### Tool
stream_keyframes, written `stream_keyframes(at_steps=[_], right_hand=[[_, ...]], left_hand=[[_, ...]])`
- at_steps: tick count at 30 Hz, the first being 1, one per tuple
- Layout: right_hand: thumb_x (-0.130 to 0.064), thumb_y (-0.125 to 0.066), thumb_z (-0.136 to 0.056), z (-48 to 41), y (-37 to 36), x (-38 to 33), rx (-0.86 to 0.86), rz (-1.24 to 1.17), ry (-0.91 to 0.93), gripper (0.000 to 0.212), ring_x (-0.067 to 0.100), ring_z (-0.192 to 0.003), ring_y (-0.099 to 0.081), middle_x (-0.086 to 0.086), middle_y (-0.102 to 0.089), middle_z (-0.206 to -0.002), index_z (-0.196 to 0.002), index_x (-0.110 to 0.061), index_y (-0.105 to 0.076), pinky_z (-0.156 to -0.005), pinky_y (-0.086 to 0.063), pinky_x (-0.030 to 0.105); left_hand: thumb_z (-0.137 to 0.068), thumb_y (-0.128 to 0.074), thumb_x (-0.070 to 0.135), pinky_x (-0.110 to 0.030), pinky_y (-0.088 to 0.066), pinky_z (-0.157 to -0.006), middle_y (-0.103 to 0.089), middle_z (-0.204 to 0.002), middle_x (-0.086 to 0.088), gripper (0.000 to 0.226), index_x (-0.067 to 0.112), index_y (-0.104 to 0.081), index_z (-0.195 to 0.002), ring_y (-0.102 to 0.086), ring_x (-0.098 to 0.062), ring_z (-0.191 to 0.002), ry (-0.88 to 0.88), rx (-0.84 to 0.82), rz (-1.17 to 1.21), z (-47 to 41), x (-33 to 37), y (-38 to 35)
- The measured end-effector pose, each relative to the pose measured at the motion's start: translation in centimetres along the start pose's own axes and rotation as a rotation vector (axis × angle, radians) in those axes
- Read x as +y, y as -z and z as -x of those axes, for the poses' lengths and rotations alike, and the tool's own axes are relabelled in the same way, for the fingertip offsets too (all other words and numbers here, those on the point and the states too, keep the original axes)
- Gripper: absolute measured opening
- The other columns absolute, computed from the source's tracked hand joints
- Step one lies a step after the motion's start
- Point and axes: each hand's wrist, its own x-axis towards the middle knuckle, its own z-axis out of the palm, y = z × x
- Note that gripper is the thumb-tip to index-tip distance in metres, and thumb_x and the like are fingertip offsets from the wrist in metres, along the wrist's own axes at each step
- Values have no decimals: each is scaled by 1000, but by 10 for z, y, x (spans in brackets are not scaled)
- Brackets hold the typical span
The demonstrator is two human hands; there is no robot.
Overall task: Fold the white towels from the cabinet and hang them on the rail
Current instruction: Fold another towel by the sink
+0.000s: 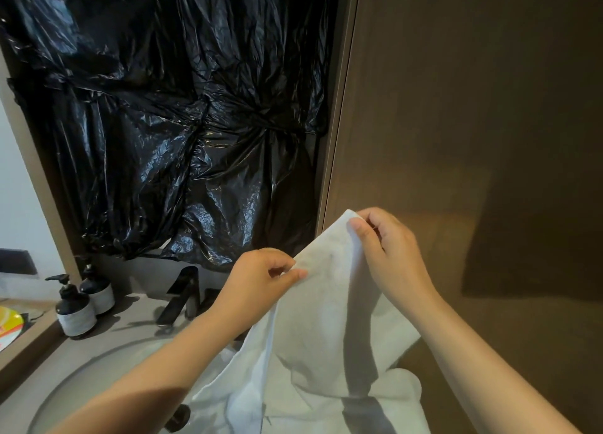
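Well, on the left the grey stone desk (130,319) is a thin strip, and two dark round pump bottles with pale bands (78,309) stand close to its left edge. The black slanted metal tap (182,293) stands behind the round grey sink (75,371). A shiny black crinkly plastic sheet (163,107) covers the wall behind, well apart from the hands, so there is open air above the sink. The left hand (261,277) is held up over the sink, and its grip pinches the side edge of the soft white cloth towel (326,335) between thumb and finger. The towel is up in the air between both hands. It makes a tall point at the top and hangs down in smooth folds with long grey shadows. Its low part lies bunched at the bottom of the view. The right hand (388,247) is higher, and its grip pinches the top corner. The flat brown wooden wall panel (473,107) stands near on the right.
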Motion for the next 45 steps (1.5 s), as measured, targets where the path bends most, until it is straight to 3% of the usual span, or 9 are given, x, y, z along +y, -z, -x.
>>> stream_keyframes(at_steps=[4, 7, 9, 11, 20, 25, 34, 38, 45], right_hand=[[-32, -48, -101, -13, 15, -5, 76, 7, 31, 20, 1, -86, -54, -12, -59, -83, -89, -22, -61, -66, -42, 6], [-33, -47, -101, -20, 25, -8, 118, 16, 29, 20, 0, -86, -54, -12, -59, -82, -88, -23, -60, -64, -43, 8], [-34, -47, -101, -23, 30, -9, 133, 26, 18, 20, -1, -87, -54, -13, -59, -83, -90, -24, -60, -66, -43, 10], [-35, -47, -100, -25, 35, -9, 144, 32, 2, 18, 0, -85, -55, -15, -58, -85, -91, -26, -59, -67, -41, 9], [-37, -46, -100, -32, 55, -4, 238, 39, -41, 19, -5, -85, -55, -17, -59, -86, -93, -26, -60, -64, -37, 5], [-38, -46, -100, -35, 65, 0, 290, 58, -50, 21, 3, -80, -57, -15, -58, -83, -92, -25, -60, -63, -37, 7], [-36, -44, -102, -39, 81, 18, 408, 42, -120, 27, 0, -73, -54, -8, -57, -78, -88, -19, -60, -57, -40, 6], [-38, -42, -102, -35, 83, 34, 459, 63, -195, 31, 10, -73, -55, -5, -57, -78, -89, -16, -60, -60, -39, 18], [-37, -43, -102, -13, 77, 76, 442, 111, -387, 39, 19, -70, -52, 2, -55, -72, -78, -11, -57, -56, -37, 29]], left_hand=[[-88, -68, 29, -29, -54, -75, -69, -76, 6, 19, 18, -76, -74, -62, -9, -75, 6, -14, -55, -2, -10, 6], [-90, -65, 28, -37, -47, -65, -59, -66, -11, 37, 4, -62, -62, -54, -19, -64, 9, -25, -152, -3, -22, 5], [-89, -66, 28, -31, -40, -58, -52, -61, -13, 43, 7, -52, -55, -47, -19, -58, 27, -22, -170, -4, -29, 7], [-88, -68, 29, -17, -38, -56, -53, -58, 1, 42, 25, -53, -49, -49, -7, -55, 52, -24, -165, -6, -34, 10], [-85, -73, 33, -9, -43, -56, -68, -74, 14, 19, 39, -70, -67, -62, 1, -66, 118, -90, -174, -17, -43, 22], [-86, -70, 34, -7, -38, -54, -64, -63, 17, 30, 42, -60, -59, -60, 4, -63, 128, -72, -256, -22, -56, 24], [-97, -54, 28, -21, -37, -57, -60, -75, 7, 9, 19, -54, -99, -55, -7, -65, 9, 103, -255, -45, -56, 38], [-94, -59, 34, -23, -36, -54, -56, -69, 8, 10, 24, -55, -94, -54, -9, -63, -8, 155, -248, -54, -47, 47], [-82, -72, 42, -9, -34, -44, -61, -55, 22, 23, 33, -65, -63, -56, 5, -52, 54, 163, -149, -57, -37, 54]])
